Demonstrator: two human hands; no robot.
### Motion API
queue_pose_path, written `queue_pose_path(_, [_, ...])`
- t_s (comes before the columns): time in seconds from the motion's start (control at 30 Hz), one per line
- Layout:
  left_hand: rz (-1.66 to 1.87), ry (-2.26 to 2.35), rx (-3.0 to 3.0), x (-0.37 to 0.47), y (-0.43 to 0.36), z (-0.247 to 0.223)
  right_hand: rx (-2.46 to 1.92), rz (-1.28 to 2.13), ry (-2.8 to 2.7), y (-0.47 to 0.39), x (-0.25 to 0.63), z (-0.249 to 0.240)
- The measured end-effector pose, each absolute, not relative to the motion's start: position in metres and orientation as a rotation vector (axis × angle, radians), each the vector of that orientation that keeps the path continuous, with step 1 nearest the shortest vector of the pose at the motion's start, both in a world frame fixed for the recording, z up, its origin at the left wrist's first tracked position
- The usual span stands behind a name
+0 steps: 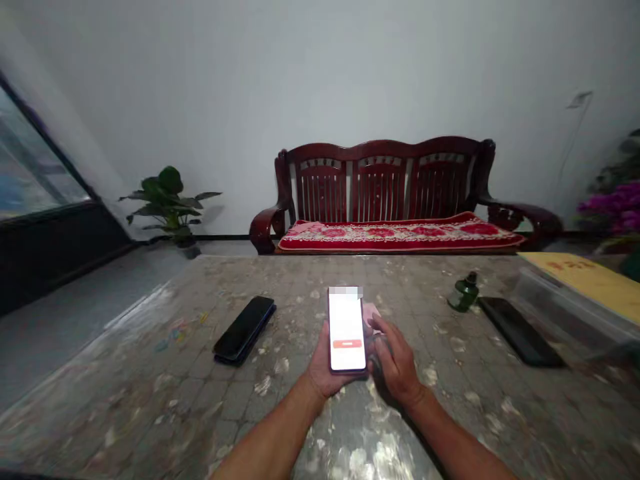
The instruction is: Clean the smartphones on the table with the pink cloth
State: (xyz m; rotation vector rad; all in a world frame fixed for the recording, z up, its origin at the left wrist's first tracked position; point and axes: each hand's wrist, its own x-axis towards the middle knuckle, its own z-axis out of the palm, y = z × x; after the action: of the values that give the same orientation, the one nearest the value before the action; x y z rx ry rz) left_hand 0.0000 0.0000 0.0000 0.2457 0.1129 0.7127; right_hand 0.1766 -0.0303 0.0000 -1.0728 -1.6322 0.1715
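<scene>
A smartphone [346, 327] with a bright white screen and an orange-red bar low on it is upright in front of me, over the table's middle. My left hand [323, 367] grips it from below and the left, fingers wrapped behind it. Just right of the phone is my right hand [397, 363], its index finger stretched toward the phone's right edge and the other fingers loosely bent. I see nothing held in it. A small pink piece [371, 313] shows behind the phone, partly hidden; its kind is unclear.
On the patterned table [280, 413], a dark phone [245, 330] lies left. To the right are a green bottle [464, 292], a black tablet-like slab [520, 332] and a clear plastic box [565, 303] under a yellow sheet [590, 277]. Beyond stands a wooden bench [377, 180].
</scene>
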Motion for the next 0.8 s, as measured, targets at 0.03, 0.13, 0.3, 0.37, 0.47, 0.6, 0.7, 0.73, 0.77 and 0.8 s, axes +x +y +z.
queue_pose_path(0.03, [0.714,0.114,0.247,0.0002,-0.0002,0.0003,-1.072,0.178,-1.628,-0.0302,0.1766,-0.0001])
queue_pose_path(0.13, [0.717,0.113,0.249,0.0006,-0.0007,0.0010,-1.072,0.199,-1.619,-0.0298,0.1765,-0.0009])
queue_pose_path(0.3, [0.719,0.109,0.250,0.0003,-0.0013,0.0015,-1.079,0.242,-1.611,-0.0287,0.1757,-0.0025])
queue_pose_path(0.37, [0.717,0.114,0.254,0.0005,-0.0013,0.0017,-1.079,0.249,-1.608,-0.0290,0.1749,-0.0013])
queue_pose_path(0.47, [0.718,0.104,0.260,0.0016,-0.0013,0.0026,-1.077,0.246,-1.608,-0.0300,0.1734,0.0025])
queue_pose_path(0.6, [0.717,0.078,0.274,0.0026,-0.0011,0.0029,-1.075,0.241,-1.614,-0.0312,0.1720,0.0059])
queue_pose_path(0.7, [0.719,0.076,0.290,0.0025,-0.0007,0.0020,-1.074,0.246,-1.606,-0.0311,0.1718,0.0051])
queue_pose_path(0.73, [0.719,0.072,0.297,0.0025,-0.0005,0.0020,-1.076,0.252,-1.605,-0.0310,0.1718,0.0045])
queue_pose_path(0.77, [0.717,0.065,0.303,0.0026,-0.0005,0.0024,-1.079,0.257,-1.606,-0.0309,0.1719,0.0038])
queue_pose_path(0.8, [0.713,0.055,0.309,0.0027,-0.0005,0.0031,-1.083,0.260,-1.610,-0.0308,0.1721,0.0033])
